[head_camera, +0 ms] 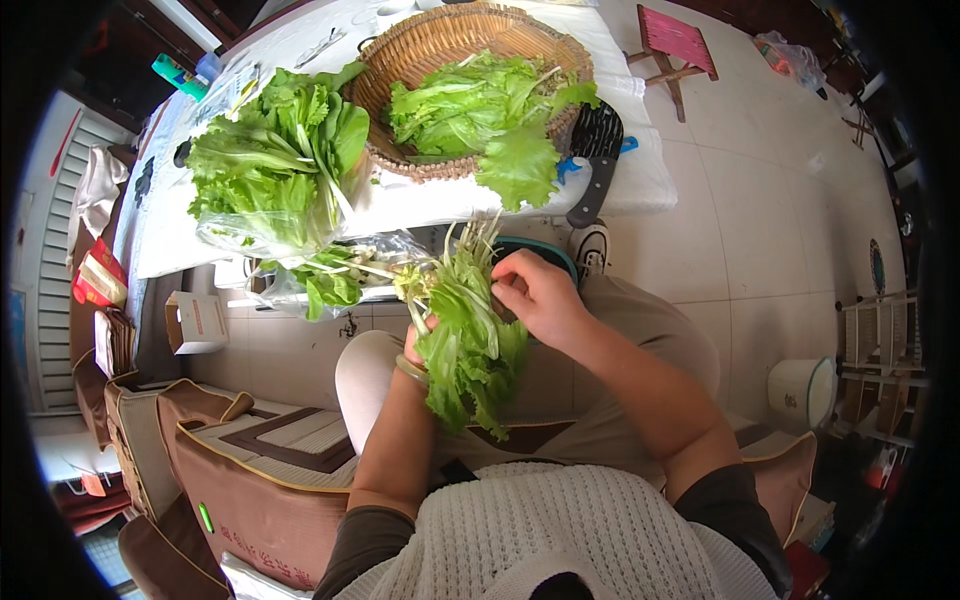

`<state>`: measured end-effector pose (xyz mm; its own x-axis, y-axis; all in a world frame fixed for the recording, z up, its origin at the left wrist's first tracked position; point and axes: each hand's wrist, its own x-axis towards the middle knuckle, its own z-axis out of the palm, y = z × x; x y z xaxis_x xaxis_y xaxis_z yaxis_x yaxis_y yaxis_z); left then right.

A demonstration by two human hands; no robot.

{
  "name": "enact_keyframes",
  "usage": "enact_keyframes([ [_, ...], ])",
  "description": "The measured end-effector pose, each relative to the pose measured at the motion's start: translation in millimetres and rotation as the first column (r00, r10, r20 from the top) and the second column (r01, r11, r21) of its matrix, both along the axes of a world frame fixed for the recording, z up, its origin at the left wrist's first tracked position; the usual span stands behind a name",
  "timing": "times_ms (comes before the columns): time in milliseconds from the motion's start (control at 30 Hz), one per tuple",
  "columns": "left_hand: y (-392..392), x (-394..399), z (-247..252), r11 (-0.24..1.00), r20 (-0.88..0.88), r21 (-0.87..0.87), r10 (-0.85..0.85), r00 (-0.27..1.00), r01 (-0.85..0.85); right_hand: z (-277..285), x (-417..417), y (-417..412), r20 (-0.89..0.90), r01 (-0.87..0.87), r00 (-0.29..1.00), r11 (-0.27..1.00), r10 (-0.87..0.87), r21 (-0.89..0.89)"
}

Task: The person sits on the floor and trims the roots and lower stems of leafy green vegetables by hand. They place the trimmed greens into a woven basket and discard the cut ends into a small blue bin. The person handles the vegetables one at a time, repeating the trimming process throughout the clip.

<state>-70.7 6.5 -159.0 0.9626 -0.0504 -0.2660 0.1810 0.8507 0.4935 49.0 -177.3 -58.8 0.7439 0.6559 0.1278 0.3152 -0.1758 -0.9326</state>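
Note:
My left hand (415,346), with a bangle at the wrist, grips a bunch of leafy lettuce (472,330) from beneath and mostly hidden by it. The pale stem ends point away from me and the leaves hang towards my lap. Against the right side of the bunch, my right hand (541,296) has its fingers curled; whether they pinch a leaf or stem is unclear. Beyond the bunch, a wicker basket (469,169) on the table holds lettuce leaves (472,105). To its left, more lettuce (277,150) stands in a clear plastic bag (262,231).
A cleaver (596,169) lies at the table's (637,180) right edge, its dark handle overhanging. Below the edge are a teal-rimmed bin (544,246) and a plastic bag with greens (330,281). A pink-topped folding stool (677,41) stands back right.

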Motion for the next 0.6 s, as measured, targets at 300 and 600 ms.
enact_keyframes([
  [300,-2,3,7,0.999,-0.12,-0.028,0.027,0.992,-0.03,6,-19,4,0.181,-0.002,0.984,1.0,0.004,-0.011],
  [600,-3,1,-3,0.998,-0.069,-0.037,0.044,0.997,-0.046,-5,-25,6,0.358,-0.081,0.928,0.994,0.101,-0.07],
])
